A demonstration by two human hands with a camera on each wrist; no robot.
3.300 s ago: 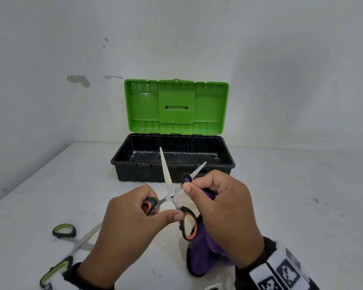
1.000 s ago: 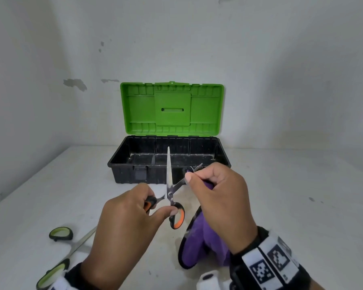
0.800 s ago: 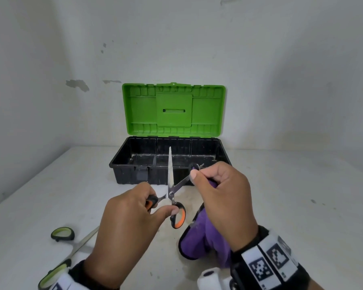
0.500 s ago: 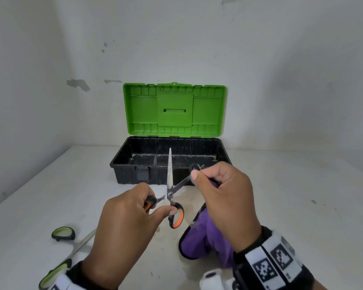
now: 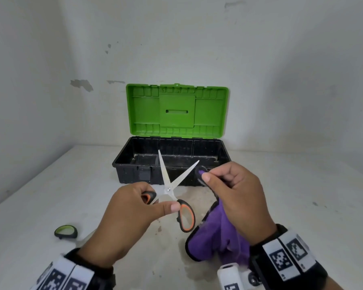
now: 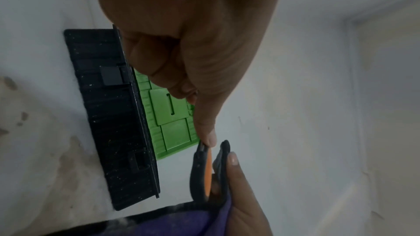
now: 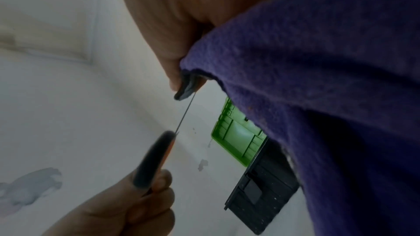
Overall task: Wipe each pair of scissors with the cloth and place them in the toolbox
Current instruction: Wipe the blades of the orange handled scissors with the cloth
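Observation:
My left hand (image 5: 161, 200) grips the orange-and-black scissors (image 5: 168, 189) by the handles, above the table in front of the toolbox. Their blades stand open in a V. My right hand (image 5: 208, 176) pinches a fold of the purple cloth (image 5: 222, 233) right at the tip of the right-hand blade; that blade (image 7: 185, 112) is otherwise bare. The rest of the cloth hangs down to the table. The black toolbox (image 5: 134, 174) stands behind, its green lid (image 5: 176, 109) upright. In the left wrist view my thumb presses on the orange handle (image 6: 204, 171).
A second pair of scissors with green-and-black handles (image 5: 65, 232) lies on the white table (image 5: 50, 195) at the lower left, partly hidden by my left arm. White walls close in the table at the back and left. The toolbox looks empty inside.
My right hand has slid the cloth outward along the right-hand blade to its tip, leaving the blade bare. The blades have spread wider and the scissors have tilted left.

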